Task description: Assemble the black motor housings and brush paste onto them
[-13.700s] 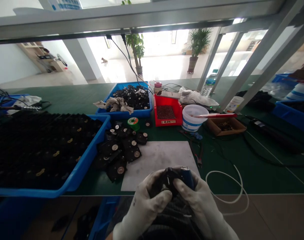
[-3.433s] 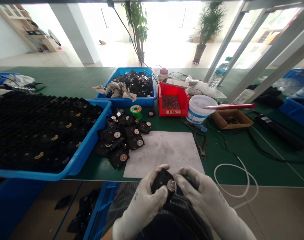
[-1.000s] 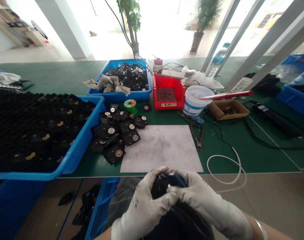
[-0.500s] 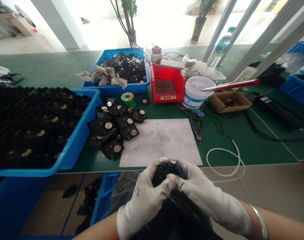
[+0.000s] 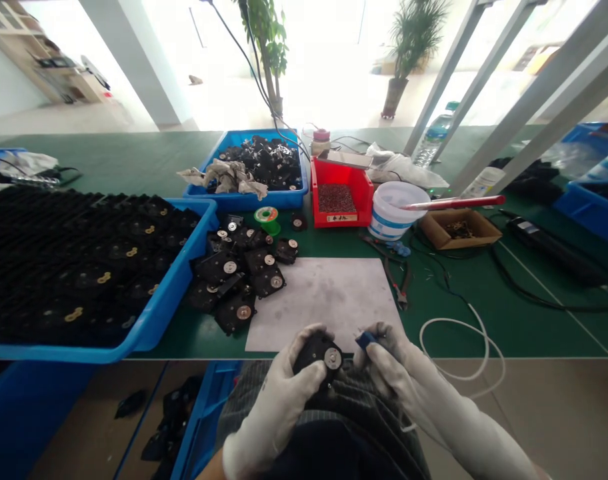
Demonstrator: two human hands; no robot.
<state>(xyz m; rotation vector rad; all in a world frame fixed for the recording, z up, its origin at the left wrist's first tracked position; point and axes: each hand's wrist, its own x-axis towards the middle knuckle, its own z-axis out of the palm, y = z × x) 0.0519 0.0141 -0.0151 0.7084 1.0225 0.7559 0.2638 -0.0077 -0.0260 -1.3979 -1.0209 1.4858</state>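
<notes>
1. A green desk [image 5: 134,160] runs across a bright room, with a pale mat [image 5: 324,300] at its near edge and more black modules [image 5: 229,280] piled left of that mat.
2. Just in front of the mat, the gloved left hand [image 5: 277,400] curls closed around a black plastic module [image 5: 314,357] with a metal hub.
3. The gloved right hand [image 5: 409,373], apart from it, pinches a small blue piece [image 5: 367,340].
4. Gripping by the module's edge seems best, leaving the hub uncovered.
5. Fingers hide most of the blue piece, so its kind cannot be told.

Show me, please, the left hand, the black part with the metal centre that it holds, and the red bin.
left hand [image 5: 277,407]: head view, on the back of the white glove.
black part [image 5: 311,350]: head view, on its dark casing.
red bin [image 5: 324,219]: head view, on its front wall.
</notes>
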